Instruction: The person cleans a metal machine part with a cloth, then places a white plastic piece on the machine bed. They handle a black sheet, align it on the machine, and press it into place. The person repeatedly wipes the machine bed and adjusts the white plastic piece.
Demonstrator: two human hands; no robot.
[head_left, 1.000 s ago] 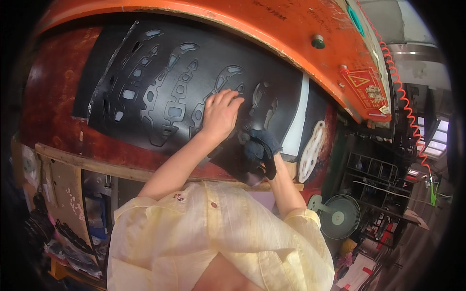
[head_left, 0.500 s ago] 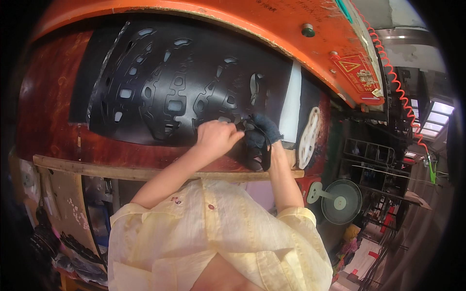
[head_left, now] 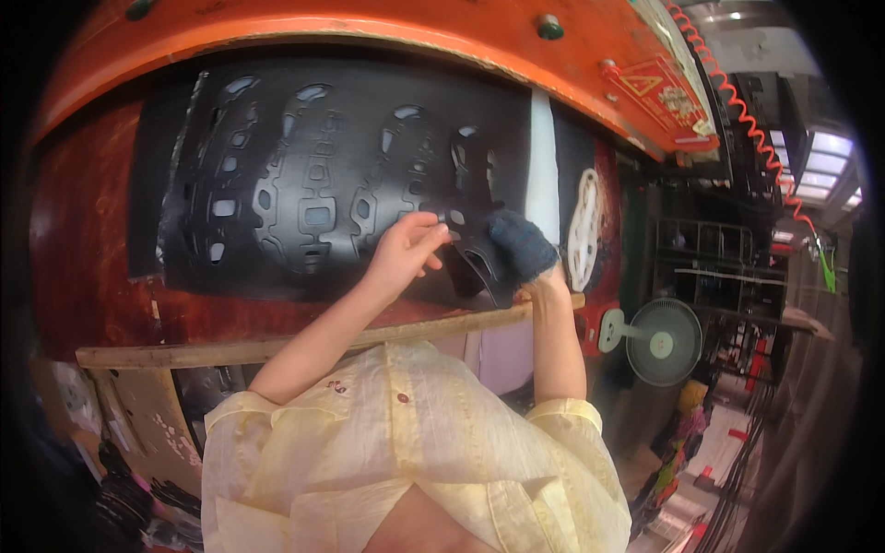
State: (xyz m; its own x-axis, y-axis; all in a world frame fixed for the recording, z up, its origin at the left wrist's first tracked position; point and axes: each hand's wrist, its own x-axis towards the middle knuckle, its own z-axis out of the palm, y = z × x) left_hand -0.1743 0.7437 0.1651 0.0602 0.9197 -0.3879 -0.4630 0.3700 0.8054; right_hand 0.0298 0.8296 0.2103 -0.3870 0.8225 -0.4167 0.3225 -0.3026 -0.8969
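Observation:
A black sheet (head_left: 355, 166) of smooth, leather-like material lies spread over the table, with rows of cut outlines and holes showing paler below. At its near right part, a loose black cut-out piece (head_left: 476, 263) with openings in it hangs between my hands, bent and partly raised. My bare left hand (head_left: 406, 251) pinches the piece's left edge between thumb and fingers. In a dark blue knit glove, my right hand (head_left: 524, 247) grips the piece's right side; its fingertips are mostly hidden.
An orange machine beam (head_left: 369, 28) spans the far side. A white strip (head_left: 542, 175) and a white perforated template (head_left: 584, 226) lie right of the sheet. A wooden rail (head_left: 277, 346) edges the red-brown table (head_left: 92, 267). A fan (head_left: 662, 342) stands at right.
My left hand has turned from a closed, knuckles-up pose to a pinch with the thumb showing. My gloved right hand has moved slightly right. The view has shifted.

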